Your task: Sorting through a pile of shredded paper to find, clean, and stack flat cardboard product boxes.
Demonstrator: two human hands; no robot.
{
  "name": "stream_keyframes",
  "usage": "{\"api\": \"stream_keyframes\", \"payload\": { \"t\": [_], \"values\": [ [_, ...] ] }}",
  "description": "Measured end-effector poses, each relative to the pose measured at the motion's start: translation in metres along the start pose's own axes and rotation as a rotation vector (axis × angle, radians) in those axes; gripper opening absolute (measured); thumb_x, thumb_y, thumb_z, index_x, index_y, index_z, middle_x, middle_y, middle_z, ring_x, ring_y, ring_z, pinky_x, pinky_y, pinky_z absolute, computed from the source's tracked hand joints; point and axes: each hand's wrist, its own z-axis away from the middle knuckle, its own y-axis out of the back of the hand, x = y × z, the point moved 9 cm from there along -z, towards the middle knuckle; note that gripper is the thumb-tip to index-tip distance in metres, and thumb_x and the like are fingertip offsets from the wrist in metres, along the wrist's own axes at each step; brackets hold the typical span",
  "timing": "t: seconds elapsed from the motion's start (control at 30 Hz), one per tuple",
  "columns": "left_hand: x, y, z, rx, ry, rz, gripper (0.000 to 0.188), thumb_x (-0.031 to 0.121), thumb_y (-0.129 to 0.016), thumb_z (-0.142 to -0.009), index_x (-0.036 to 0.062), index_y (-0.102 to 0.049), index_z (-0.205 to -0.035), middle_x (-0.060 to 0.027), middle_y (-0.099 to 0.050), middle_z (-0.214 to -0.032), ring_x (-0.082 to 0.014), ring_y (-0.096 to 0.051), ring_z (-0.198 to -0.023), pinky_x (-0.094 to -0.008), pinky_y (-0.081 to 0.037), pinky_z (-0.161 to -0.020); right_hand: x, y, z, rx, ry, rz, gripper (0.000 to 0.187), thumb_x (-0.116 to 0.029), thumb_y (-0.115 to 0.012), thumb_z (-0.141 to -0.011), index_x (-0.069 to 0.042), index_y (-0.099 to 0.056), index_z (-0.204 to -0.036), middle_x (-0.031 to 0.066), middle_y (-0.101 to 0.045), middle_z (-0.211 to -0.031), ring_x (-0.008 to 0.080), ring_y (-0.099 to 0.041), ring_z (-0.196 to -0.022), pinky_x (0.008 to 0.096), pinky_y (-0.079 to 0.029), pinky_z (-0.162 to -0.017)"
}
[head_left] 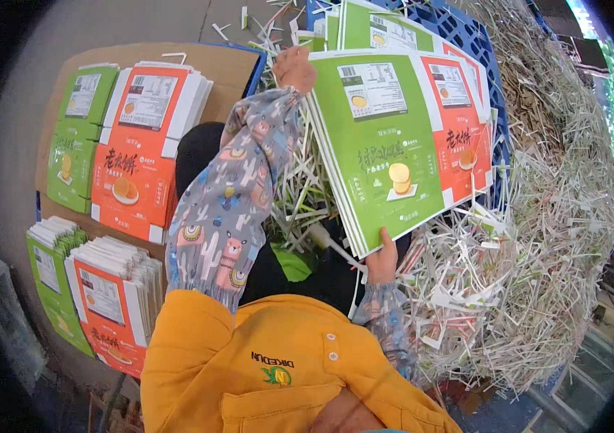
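A thin stack of printed carton sheets [386, 173], green on the left and orange-red on the right, is tilted in front of me with its layered left edge showing. My left hand [294, 70] is closed at the stack's upper left corner. At the lower edge, my right hand [381, 261] grips the same stack, thumb on the printed face and the other fingers hidden beneath. Behind it, more green and orange-red sheets [357, 29] lie on a blue plastic pallet [458, 25]. Patterned sleeve covers are on both my forearms.
To my left, several piles of green and orange-red sheets [133, 144] rest on brown cardboard [177, 54] over something blue. A large heap of shredded paper strips [538, 267] spreads along the right. Loose strips [299, 187] also lie between the piles and the held stack.
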Motion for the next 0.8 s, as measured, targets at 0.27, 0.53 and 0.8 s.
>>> {"api": "stream_keyframes", "payload": {
  "t": [0.27,0.53,0.8],
  "values": [
    [0.007,-0.062,-0.017,-0.392,0.003,-0.233,0.031,0.037,-0.048,-0.072,0.0202,-0.052,-0.097,-0.0047,-0.05,-0.102,-0.0272,-0.046,-0.094,-0.0507,-0.033,-0.078,0.005,-0.003,-0.002,0.256,0.044,-0.15,0.035,-0.021,-0.039,-0.089,-0.004,-0.035,-0.12,0.0099,-0.045,-0.116,0.0244,-0.048,-0.103,0.0388,-0.041,-0.085],
    [-0.008,0.001,-0.005,0.002,0.068,-0.097,0.035,0.03,-0.06,-0.069,0.0069,-0.051,-0.094,-0.0106,-0.052,-0.092,-0.027,-0.051,-0.086,-0.043,-0.039,-0.072,0.003,-0.03,-0.002,0.093,0.222,0.011,0.035,-0.012,-0.035,-0.089,-0.004,-0.03,-0.123,0.0117,-0.041,-0.118,0.0242,-0.045,-0.105,0.0365,-0.039,-0.087],
    [0.071,0.004,0.244,-0.434,1.223,1.299,0.041,0.007,-0.063,-0.072,-0.0045,-0.042,-0.106,-0.0122,-0.052,-0.102,-0.0213,-0.055,-0.08,-0.0293,-0.047,-0.068,0.003,-0.064,-0.003,0.063,0.244,-0.192,0.037,-0.011,-0.04,-0.088,-0.002,-0.027,-0.122,0.01,-0.045,-0.113,0.0226,-0.047,-0.1,0.0352,-0.041,-0.085]
  ]
}}
